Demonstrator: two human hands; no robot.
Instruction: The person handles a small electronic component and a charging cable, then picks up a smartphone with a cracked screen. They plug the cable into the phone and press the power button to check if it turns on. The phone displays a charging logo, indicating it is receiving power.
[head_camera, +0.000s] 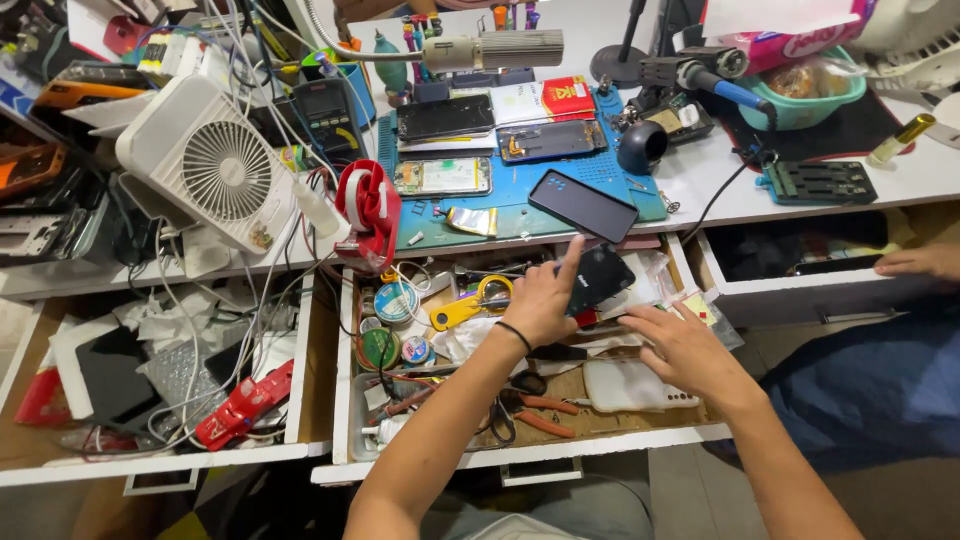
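My left hand (540, 298) grips a black phone back cover (603, 277) over the open middle drawer (520, 455), with the index finger raised. My right hand (672, 345) hovers flat and open beside it, above a pale phone case (625, 388) lying in the drawer. On the blue work mat (520, 215) above lie a dark phone (583, 205), an opened phone showing its insides (442, 177) and two more phone parts (548, 140).
The drawer holds yellow-handled scissors (470, 303), tape rolls (393, 302) and pliers (545, 412). A white fan (215, 165), a multimeter (328, 112) and a red tape dispenser (372, 210) stand left. Another person's hand (925, 262) rests by the right drawer.
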